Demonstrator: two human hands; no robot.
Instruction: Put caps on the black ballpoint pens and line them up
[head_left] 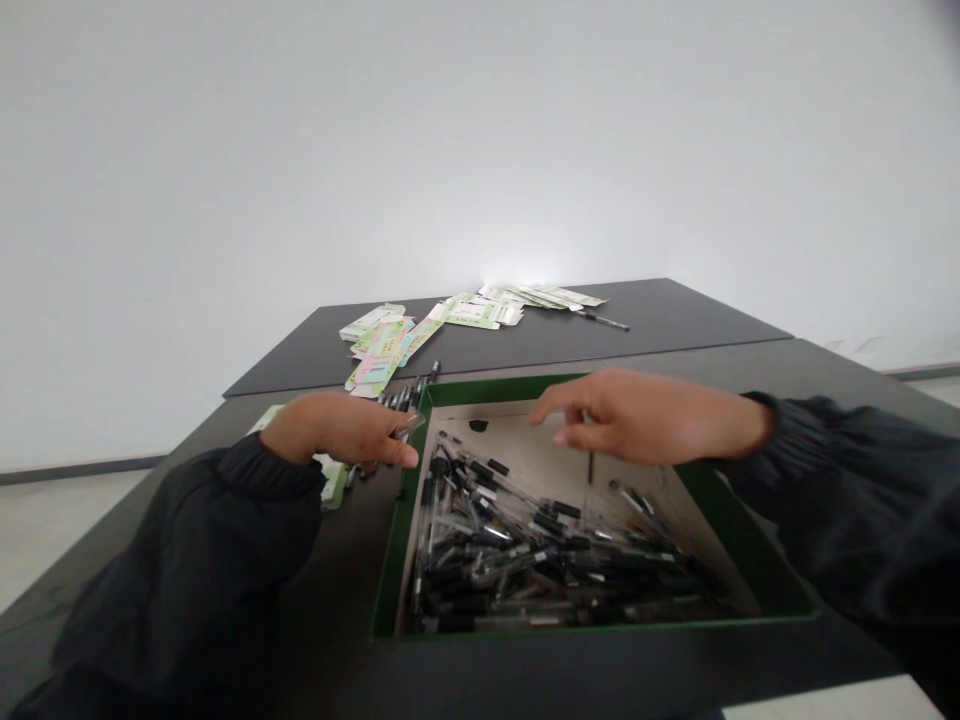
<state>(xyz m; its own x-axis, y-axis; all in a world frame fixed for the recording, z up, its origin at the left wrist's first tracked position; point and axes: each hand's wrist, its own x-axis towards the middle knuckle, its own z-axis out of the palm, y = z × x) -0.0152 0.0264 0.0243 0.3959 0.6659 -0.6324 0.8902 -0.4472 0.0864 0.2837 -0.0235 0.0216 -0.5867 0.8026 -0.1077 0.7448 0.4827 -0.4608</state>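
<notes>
Plain pale wall [450, 150] behind; dark smooth counter [697, 310] in front, two slabs with a seam running across. Green shallow tray [742, 540] on the near slab, rectangular, thin-walled, pale flat bottom, front rim towards the person. Contents: loose heap of clear-barrel, black-capped pens [517, 560], crossing at all angles, thickest along the front and left; the bottom shows bare towards the back, with one black patch [478, 426]. Room: dark surface shows on the far slab right of the cartons, out to the side edge; the tray's left side is tight, hand and pens close by. Right hand [637, 415] is above the tray's back half, fingers bent, motion-blurred; a thin dark pen [590, 466] shows just below it, can't tell whether that grip has it or has let go. Left hand [345, 430] sits at the tray's left rim, grip pinched on a clear plastic piece [410, 427]. Flattened printed cartons [480, 310], green-white thin card, overlap on the far slab; another green-white carton [334, 485] lies under the left wrist. More pens [401, 398] bunch outside the tray's back-left corner; a lone pen [604, 321] lies by the cartons.
</notes>
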